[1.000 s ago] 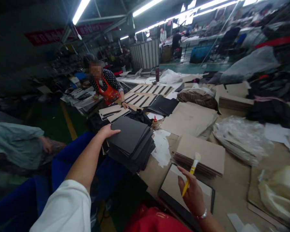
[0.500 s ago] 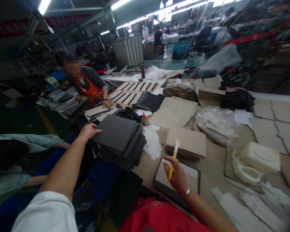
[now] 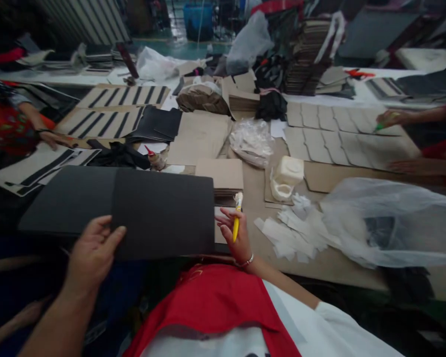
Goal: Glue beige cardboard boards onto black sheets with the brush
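Lengthwise, a smooth black rectangular sheet [image 3: 167, 213] runs left to right over the near edge of the brown-covered worktable [image 3: 255, 186], its left end against a dark grey, flat-topped pile [image 3: 67, 193] and its right end partly covering a flat beige board [image 3: 220, 212]. A slim paintbrush with a yellow handle and pale bristles [image 3: 236, 225] stands nearly upright, bristles aimed at the table's far edge, handle end toward the near one.

The left hand [image 3: 94, 245] is closed in a pinch on the sheet's left end, thumb lying across the upper face; the grip underneath is hidden. The right hand [image 3: 240, 240] is half open, holding the brush loosely, with fingers spread toward the sheet's right edge; whether they touch it, I cannot tell.

The left forearm rises steeply from the lower left. The right forearm slants in from the right along the near edge, a silver bracelet [image 3: 246, 261] around its wrist.
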`<state>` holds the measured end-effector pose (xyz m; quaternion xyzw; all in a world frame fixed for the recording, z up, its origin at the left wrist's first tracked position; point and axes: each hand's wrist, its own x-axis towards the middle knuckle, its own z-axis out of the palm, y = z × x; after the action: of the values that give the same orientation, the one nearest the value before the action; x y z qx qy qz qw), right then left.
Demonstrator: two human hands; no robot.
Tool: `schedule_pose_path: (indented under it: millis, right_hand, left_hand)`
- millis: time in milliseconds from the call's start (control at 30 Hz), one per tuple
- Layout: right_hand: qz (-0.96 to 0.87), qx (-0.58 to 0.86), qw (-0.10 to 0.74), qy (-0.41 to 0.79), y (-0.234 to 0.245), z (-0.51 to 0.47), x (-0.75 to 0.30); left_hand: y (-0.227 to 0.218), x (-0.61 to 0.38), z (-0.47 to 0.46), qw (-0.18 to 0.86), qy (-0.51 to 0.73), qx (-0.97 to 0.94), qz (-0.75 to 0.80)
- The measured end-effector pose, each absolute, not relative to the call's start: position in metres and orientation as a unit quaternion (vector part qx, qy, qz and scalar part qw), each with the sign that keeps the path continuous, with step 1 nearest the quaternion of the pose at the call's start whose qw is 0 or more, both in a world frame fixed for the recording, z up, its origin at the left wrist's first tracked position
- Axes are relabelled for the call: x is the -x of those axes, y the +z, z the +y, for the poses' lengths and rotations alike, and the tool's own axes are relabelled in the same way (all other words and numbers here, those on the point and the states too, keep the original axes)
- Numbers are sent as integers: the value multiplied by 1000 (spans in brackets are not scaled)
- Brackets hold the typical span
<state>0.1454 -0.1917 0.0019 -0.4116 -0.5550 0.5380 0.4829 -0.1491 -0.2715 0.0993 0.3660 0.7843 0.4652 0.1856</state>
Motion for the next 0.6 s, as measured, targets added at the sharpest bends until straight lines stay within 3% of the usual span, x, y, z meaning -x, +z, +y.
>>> schedule_pose_path:
  millis: [67, 167, 367, 500, 600]
  right_hand:
    - [-550, 511, 449, 484, -17, -195, -168]
    - [-581, 634, 374, 347, -57, -195, -199]
    - [-691, 650, 247, 194, -128, -181, -214]
    - [-736, 639, 172, 141, -142, -176, -213]
    - [-739, 647, 157, 105, -119, -164, -229]
  left_hand:
    - [50, 105, -262, 373, 460, -333, 734]
    - [-25, 61, -248, 450, 422, -334, 713]
    - [-108, 47, -225, 354, 233, -436, 794]
    - [-120, 57, -216, 316, 143, -475, 809]
    - [-114, 63, -215, 235, 144, -531, 801]
